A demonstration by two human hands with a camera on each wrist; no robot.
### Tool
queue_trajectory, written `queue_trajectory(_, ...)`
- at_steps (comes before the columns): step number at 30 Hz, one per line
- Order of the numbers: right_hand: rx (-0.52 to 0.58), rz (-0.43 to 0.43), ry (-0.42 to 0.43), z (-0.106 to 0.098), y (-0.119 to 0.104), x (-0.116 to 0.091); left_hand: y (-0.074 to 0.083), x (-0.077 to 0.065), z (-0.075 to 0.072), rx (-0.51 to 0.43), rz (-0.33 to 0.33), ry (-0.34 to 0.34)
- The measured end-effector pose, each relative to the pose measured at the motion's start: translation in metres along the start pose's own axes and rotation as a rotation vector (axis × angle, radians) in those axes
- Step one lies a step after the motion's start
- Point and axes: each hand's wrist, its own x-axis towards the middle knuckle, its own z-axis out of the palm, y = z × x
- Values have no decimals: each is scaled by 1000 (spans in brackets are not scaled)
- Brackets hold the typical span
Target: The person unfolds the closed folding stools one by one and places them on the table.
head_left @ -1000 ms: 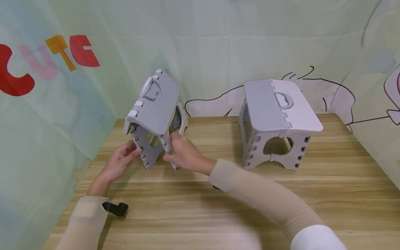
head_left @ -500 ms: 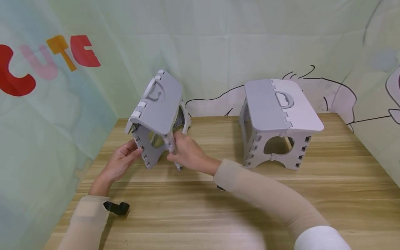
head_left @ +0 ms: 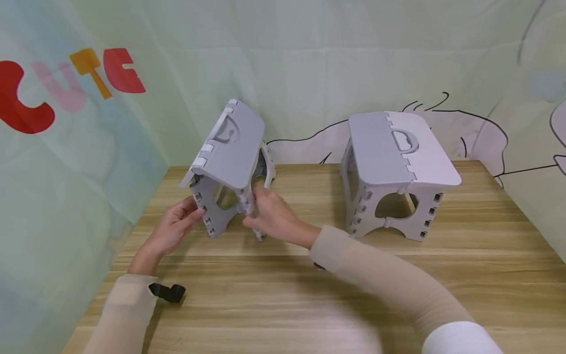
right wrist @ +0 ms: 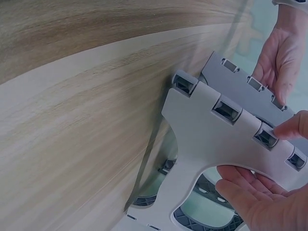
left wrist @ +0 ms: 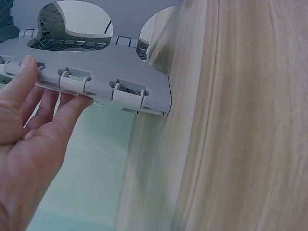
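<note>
A grey plastic folding step stool [head_left: 234, 147] stands half folded at the left of the table, its seat halves tented along the handle line. My left hand [head_left: 170, 228] pinches the hinged edge of its left leg panel; the left wrist view shows the thumb on one face of the panel [left wrist: 103, 67] and the fingers beneath. My right hand [head_left: 276, 216] grips the right half of the front leg panel. In the right wrist view its fingers [right wrist: 240, 187] pass through the cutout, with the thumb on the hinge edge. Part of each hand is hidden by the stool.
A second folding stool [head_left: 398, 152], grey and white, stands fully unfolded on the right, its seat flat. The wood-grain table [head_left: 265, 300] meets printed cloth walls [head_left: 300, 88] at the back and sides. A black strap piece [head_left: 168, 292] sits at the left wrist.
My right hand has moved a little to the right with its side of the stool, and the two leg halves stand slightly wider apart. My left hand has hardly moved.
</note>
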Motion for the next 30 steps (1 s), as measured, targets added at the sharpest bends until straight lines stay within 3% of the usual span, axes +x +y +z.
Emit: queue_trajectory(30,54,-38,-2,-11,13,-8,4,0,4,58,-48,25)
